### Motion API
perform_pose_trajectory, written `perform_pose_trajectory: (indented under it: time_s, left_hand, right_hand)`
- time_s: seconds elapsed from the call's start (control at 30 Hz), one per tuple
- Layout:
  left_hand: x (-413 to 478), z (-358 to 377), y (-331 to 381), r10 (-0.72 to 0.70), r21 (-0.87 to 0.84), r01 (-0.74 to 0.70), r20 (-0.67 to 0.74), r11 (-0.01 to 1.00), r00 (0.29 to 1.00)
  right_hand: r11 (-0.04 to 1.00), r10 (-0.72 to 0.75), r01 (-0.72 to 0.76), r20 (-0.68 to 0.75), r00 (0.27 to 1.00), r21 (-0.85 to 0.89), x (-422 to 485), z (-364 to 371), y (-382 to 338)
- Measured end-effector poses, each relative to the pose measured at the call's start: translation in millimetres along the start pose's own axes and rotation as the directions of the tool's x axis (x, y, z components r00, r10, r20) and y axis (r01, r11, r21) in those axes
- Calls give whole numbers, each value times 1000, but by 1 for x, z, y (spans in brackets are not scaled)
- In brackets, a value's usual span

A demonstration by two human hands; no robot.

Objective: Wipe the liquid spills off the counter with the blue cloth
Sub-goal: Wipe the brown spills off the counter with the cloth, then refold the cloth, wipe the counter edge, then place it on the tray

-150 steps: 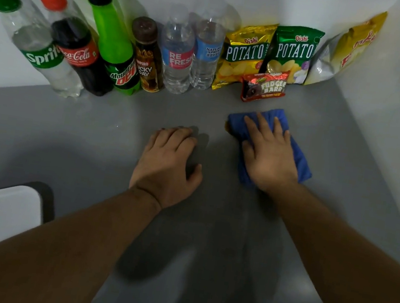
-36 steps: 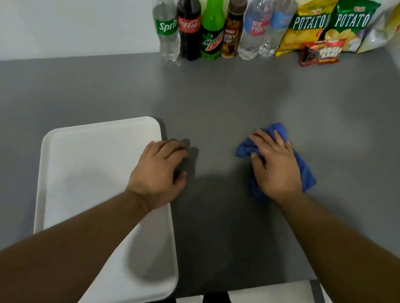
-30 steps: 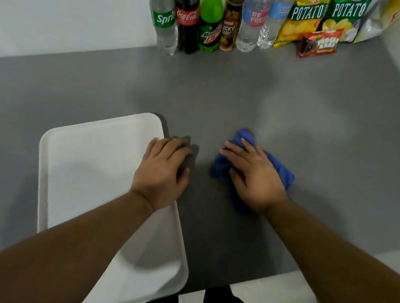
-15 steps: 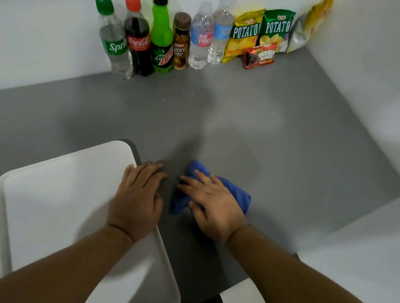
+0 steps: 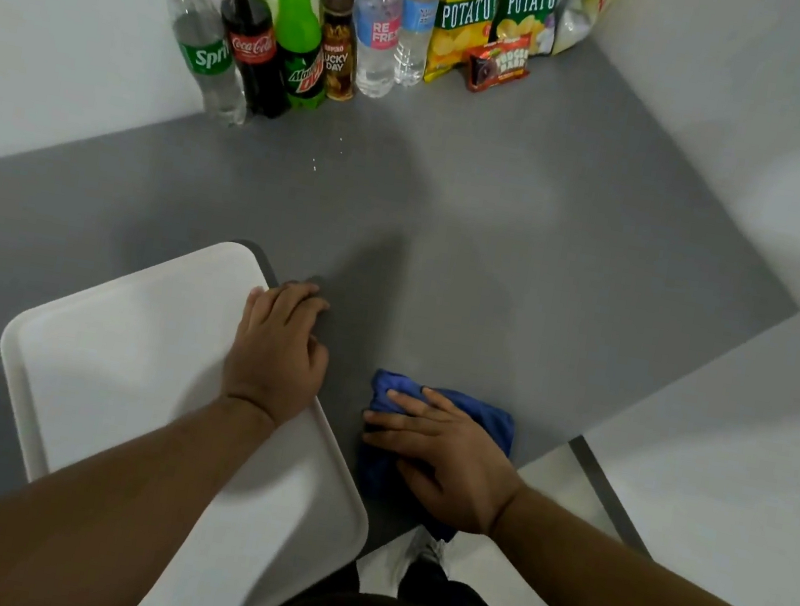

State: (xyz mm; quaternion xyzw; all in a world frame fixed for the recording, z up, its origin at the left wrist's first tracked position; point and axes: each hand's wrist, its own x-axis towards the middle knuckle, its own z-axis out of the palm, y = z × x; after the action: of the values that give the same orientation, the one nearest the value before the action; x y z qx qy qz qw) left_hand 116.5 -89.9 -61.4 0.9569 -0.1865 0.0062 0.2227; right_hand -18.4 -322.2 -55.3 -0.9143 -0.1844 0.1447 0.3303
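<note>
The blue cloth (image 5: 489,420) lies bunched on the grey counter (image 5: 522,269) close to its front edge. My right hand (image 5: 442,457) presses flat on top of it, fingers pointing left, covering most of it. My left hand (image 5: 278,341) rests palm down on the right rim of a white tray (image 5: 119,364), fingers loosely curled, holding nothing. A few small drops of liquid (image 5: 324,156) glint on the counter in front of the bottles, far from the cloth.
Several drink bottles (image 5: 271,39) stand in a row along the back wall, with snack bags (image 5: 498,16) and a small red packet (image 5: 498,66) beside them in the corner. A white wall runs down the right side. The counter's front edge (image 5: 541,453) lies just behind my right hand.
My right hand has dragged the cloth back toward the front edge and slightly right over the last second. My left hand stays on the tray's rim. The camera has shifted.
</note>
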Motion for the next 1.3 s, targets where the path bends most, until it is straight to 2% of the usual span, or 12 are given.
perform_pose_trajectory:
  time_s: [0.2,0.27,0.33,0.4,0.53,0.63,0.73,0.83,0.9,1.07,1.2,1.3]
  left_hand:
    - [1,-2,8,-17,43,18,-6,999,1000]
    - [0,-4,16,-15,59,14,17,998,1000]
    - [-3,-6,29,107,31,-109,38,994,993]
    - [-8,-9,48,226,-32,-224,152,974,962]
    - [-14,-7,81,226,-9,-250,459,968,859]
    - [-14,-8,91,148,-70,-132,572,989,807]
    - [-12,-9,93,157,-142,-83,656,986,738]
    - [-3,-15,96,167,-260,9,647,966,744]
    - [8,-24,102,198,-359,34,590,933,783]
    - [36,-53,128,255,-566,2,376,824,891]
    - [32,-67,134,328,-630,-70,303,773,895]
    - [11,-62,124,377,-588,-116,343,800,861]
  right_hand:
    - [995,0,-4,38,999,102,-19,-10,-4]
    - [969,71,-59,-40,997,242,-22,-18,-8]
    - [948,178,-108,-216,960,299,-26,-28,-8]
    - [959,269,-221,-324,907,176,-30,-41,-4]
    - [826,540,-558,-169,825,-84,-44,-59,5]
    - [812,529,-541,-113,841,-220,-52,-58,3]
    - [845,500,-506,-81,862,-174,-59,-56,0]
    - [801,597,-595,-168,785,67,-66,-70,-1]
    - [758,652,-628,-223,725,176,-70,-88,-4]
    - [772,633,-555,-445,633,309,-78,-139,-22]
    - [812,578,-506,-530,621,293,-90,-144,-35]
    - [810,582,-524,-473,661,265,-102,-117,-37]
